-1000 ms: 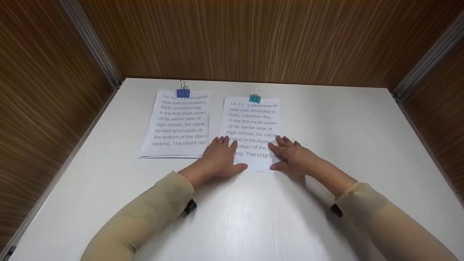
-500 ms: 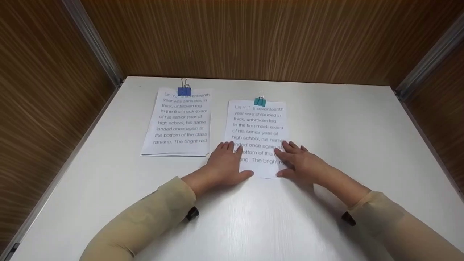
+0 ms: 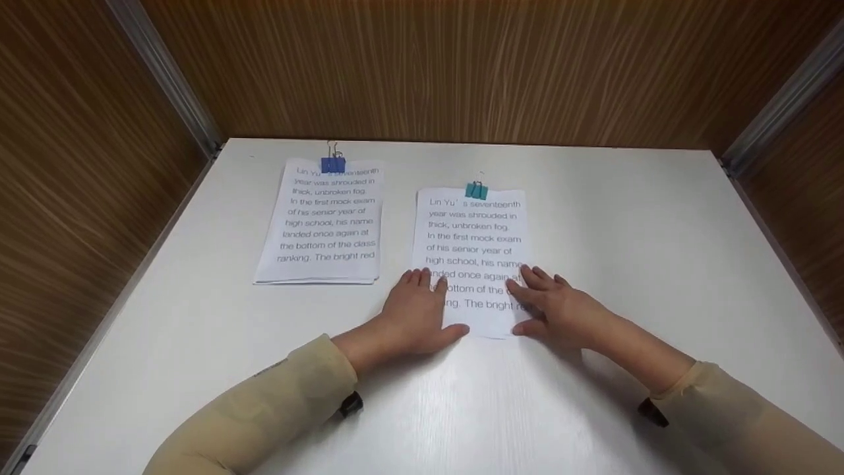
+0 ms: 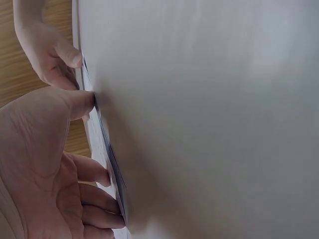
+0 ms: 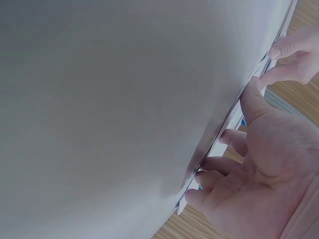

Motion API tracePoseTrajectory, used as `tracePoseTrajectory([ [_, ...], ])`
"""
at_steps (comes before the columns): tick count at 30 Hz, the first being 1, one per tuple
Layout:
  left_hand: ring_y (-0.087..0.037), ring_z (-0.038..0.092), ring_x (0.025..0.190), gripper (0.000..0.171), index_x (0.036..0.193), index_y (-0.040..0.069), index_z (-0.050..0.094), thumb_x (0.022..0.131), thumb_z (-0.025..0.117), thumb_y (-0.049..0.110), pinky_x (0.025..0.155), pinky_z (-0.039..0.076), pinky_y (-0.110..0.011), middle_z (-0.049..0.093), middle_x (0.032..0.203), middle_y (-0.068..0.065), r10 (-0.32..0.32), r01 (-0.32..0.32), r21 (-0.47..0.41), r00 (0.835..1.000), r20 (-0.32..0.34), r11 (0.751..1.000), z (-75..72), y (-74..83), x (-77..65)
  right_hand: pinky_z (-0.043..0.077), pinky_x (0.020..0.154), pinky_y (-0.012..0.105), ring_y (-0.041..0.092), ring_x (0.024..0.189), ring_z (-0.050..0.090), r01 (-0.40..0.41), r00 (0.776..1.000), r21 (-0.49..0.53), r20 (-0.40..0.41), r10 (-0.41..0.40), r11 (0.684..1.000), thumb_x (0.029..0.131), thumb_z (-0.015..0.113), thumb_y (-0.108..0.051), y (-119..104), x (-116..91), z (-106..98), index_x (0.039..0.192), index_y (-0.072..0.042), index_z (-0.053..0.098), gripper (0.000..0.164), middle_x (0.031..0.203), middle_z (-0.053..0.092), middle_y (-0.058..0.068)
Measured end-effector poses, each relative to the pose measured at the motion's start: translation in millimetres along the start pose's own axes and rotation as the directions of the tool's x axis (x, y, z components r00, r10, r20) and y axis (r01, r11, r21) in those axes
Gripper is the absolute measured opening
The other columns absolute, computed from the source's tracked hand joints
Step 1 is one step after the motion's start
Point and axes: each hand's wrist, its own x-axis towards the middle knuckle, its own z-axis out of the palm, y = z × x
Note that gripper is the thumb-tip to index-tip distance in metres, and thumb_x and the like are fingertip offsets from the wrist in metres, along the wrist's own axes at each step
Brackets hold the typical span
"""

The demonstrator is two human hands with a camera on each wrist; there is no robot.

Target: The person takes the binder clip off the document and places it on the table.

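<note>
In the head view a stack of printed sheets [image 3: 471, 254] lies flat on the white table, a teal binder clip [image 3: 476, 191] fastened at its far edge. My left hand [image 3: 419, 315] rests along its lower left side, index fingertip on the top sheet and thumb at the near edge. Mirroring this on the lower right side is my right hand [image 3: 568, 311], index finger on the paper. The wrist views show the left thumb [image 4: 82, 103] and the right thumb [image 5: 254, 99] against the stack's thin edge, other fingers stretched along the side.
A second stack of printed sheets [image 3: 330, 221] lies to the left, a blue binder clip [image 3: 333, 165] at its top. Wood-grain panels [image 3: 422, 72] stand behind the white table [image 3: 626, 218] and at both sides.
Both hands have moved toward the person and slightly right, and the teal-clipped stack has slid along with them. A wider gap now parts it from the left stack, which has stayed in place.
</note>
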Motion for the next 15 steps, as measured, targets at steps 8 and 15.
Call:
tracePoseTrajectory([
  [8,-0.045,0.038,0.151,0.097,0.16,-0.004,0.042,0.101,0.044,0.073,0.126,0.026,-0.053,0.044,0.158,-0.034,0.014,-0.013,0.061,1.0,-0.025,0.998,6.2,10.8,-7.6,0.024,0.123,0.064,0.047,0.156,0.027,0.04,0.999,0.005,-0.023,-0.04,0.999,0.094,0.081,-0.04,1,-14,1,0.162,-0.011,0.042,0.084,0.169,0.028,0.024],
  [15,-0.044,0.042,0.149,0.099,0.158,-0.005,0.044,0.101,0.039,0.076,0.124,0.03,-0.053,0.048,0.154,-0.034,0.023,-0.021,0.131,1.0,-0.014,0.991,10.4,21.5,-13.6,0.025,0.123,0.065,0.049,0.154,0.03,0.063,0.997,0.01,-0.041,-0.062,0.998,0.092,0.083,-0.04,3,-26,3,0.161,-0.01,0.045,0.084,0.168,0.031,0.025],
])
